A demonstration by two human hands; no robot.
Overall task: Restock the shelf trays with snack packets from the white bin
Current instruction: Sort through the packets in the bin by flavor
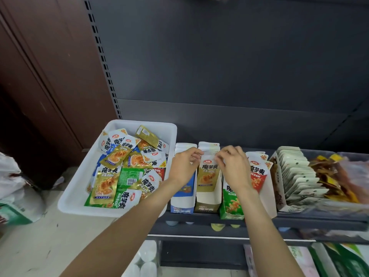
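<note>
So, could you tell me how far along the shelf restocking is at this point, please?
Partway. Done: the blue, gold, green and red trays all hold packets. In hand: the left hand and right hand are at the top of the front gold packet in its tray. Left: the white bin still holds a heap of mixed packets.

Both bare forearms are reaching forward side by side. The left hand [184, 166] is curling its fingers inward, and the right hand [232, 166] is mirroring it, fingertips nearly meeting, wrists bent slightly.
</note>
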